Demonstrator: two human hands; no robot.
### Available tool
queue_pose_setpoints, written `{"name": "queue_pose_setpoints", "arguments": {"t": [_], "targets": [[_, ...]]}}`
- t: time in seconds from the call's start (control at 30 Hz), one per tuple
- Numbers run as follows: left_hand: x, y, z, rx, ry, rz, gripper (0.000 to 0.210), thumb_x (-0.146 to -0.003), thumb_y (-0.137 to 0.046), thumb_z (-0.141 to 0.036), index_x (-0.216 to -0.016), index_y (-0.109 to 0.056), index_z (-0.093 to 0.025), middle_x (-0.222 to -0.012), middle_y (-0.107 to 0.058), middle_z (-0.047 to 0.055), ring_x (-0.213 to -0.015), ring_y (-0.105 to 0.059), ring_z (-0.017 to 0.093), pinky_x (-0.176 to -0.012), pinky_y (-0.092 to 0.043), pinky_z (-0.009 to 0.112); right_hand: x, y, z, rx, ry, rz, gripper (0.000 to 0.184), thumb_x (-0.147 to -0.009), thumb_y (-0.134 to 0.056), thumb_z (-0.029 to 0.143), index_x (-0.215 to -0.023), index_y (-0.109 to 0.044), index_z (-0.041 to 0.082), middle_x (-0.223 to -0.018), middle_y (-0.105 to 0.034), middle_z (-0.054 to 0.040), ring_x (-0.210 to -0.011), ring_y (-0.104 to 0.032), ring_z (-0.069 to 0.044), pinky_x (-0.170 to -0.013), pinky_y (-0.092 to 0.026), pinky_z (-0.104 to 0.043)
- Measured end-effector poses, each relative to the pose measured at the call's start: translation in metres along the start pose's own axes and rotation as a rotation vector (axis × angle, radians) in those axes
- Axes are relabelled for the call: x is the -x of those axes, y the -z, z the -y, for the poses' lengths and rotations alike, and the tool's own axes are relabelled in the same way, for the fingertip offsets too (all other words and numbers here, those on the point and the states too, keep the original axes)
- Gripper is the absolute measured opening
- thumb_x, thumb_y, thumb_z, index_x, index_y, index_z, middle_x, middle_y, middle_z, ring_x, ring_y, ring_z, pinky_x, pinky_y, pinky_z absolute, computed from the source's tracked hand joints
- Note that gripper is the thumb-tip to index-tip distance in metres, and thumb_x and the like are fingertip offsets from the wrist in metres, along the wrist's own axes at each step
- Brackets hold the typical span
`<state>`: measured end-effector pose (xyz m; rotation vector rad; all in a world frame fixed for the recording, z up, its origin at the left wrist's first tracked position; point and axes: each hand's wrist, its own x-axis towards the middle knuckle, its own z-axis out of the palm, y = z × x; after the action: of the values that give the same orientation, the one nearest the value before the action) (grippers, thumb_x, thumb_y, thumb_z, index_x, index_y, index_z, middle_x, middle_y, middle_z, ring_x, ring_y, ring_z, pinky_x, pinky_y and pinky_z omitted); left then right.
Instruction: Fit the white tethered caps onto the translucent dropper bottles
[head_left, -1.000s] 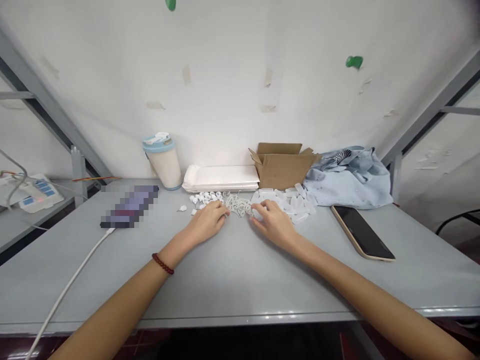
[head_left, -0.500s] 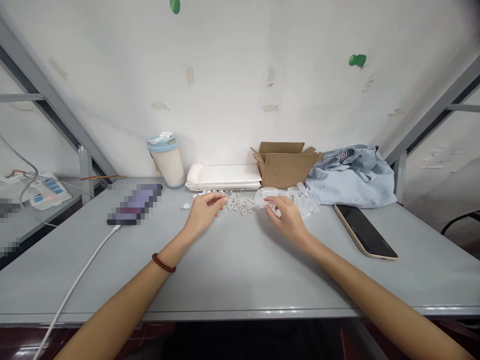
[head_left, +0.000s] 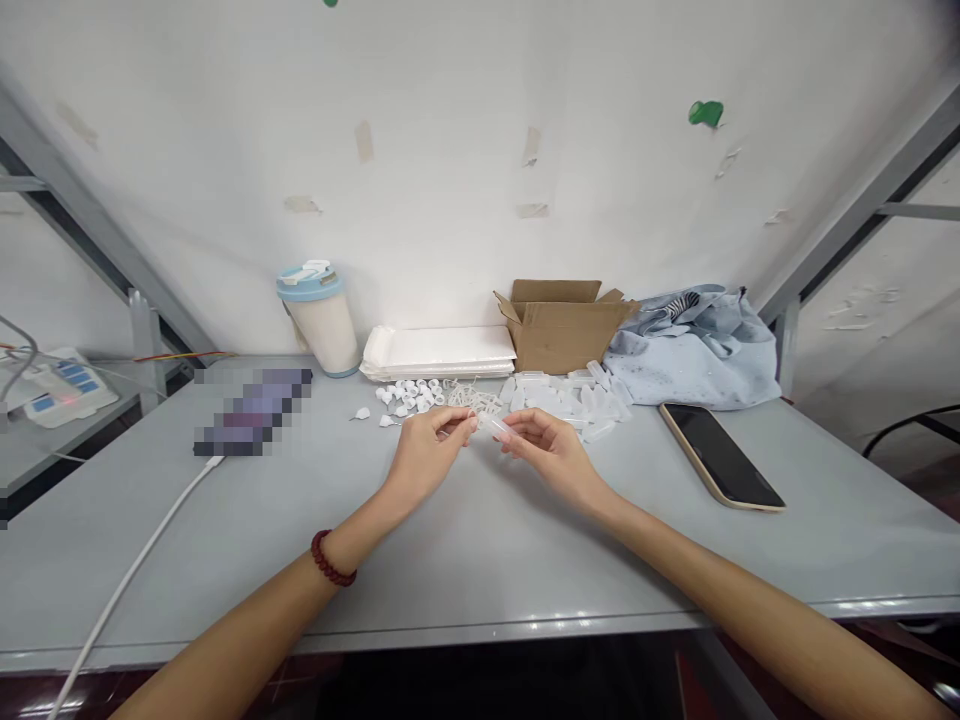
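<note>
My left hand (head_left: 433, 447) is closed in a pinch on a small white piece, mostly hidden by the fingertips. A clear plastic tube (head_left: 493, 425) is in my right hand (head_left: 556, 450), held by thumb and fingers, its left end meeting the left fingertips. Just behind my left hand lie several small white caps (head_left: 409, 394). Thin white curly strips (head_left: 472, 396) lie in a heap behind the fingertips. More clear tubes (head_left: 592, 402) are piled behind and to the right of my right hand.
Behind the parts stand white flat packs (head_left: 442, 350) and an open cardboard box (head_left: 570, 335). A blue-lidded cup (head_left: 322, 320) is at the back left, a blue cloth (head_left: 697, 355) at the back right. One phone (head_left: 720, 455) lies right; a pixelated device (head_left: 255, 412) with a white cable (head_left: 142, 560) lies left.
My right hand has left the tube pile with a clear tube and moved left and toward me. My left hand has moved slightly right, so the fingertips now meet. The view has shifted slightly.
</note>
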<state>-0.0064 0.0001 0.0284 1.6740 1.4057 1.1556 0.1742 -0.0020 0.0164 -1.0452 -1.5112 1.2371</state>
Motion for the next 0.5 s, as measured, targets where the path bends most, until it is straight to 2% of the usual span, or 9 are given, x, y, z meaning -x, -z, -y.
{"name": "queue_pose_setpoints", "arguments": {"t": [0.23,0.37,0.5], "targets": [[0.002,-0.001,0.002,-0.068,-0.077,0.006,0.024,-0.079,-0.054,-0.029,-0.09,-0.071,-0.015,-0.081,-0.071,0.005,-0.067,-0.064,0.017,-0.064,-0.051,0.027,0.001,-0.002,-0.006,-0.002,0.002,0.038,0.033,-0.074,-0.068,0.042,-0.094,-0.06,0.016,-0.084,-0.067,-0.0051,-0.077,-0.064,-0.017,-0.074,-0.052,-0.034],[0.005,-0.002,0.003,-0.157,-0.255,0.019,0.024,-0.082,-0.051,-0.025,-0.097,-0.067,-0.015,-0.092,-0.07,0.006,-0.077,-0.064,0.017,-0.062,-0.052,0.025,-0.001,0.0,-0.012,0.095,0.063,0.051,0.032,-0.076,-0.066,0.041,-0.094,-0.062,0.015,-0.089,-0.067,-0.0074,-0.082,-0.063,-0.018,-0.075,-0.051,-0.034],[0.008,-0.002,0.007,-0.283,-0.461,0.06,0.029,-0.085,-0.048,-0.019,-0.111,-0.061,-0.013,-0.09,-0.067,0.007,-0.072,-0.062,0.014,-0.059,-0.052,0.025,-0.001,0.001,-0.013,0.158,0.085,0.014,0.029,-0.078,-0.064,0.038,-0.095,-0.061,0.015,-0.087,-0.067,-0.0067,-0.079,-0.062,-0.018,-0.073,-0.051,-0.033]]}}
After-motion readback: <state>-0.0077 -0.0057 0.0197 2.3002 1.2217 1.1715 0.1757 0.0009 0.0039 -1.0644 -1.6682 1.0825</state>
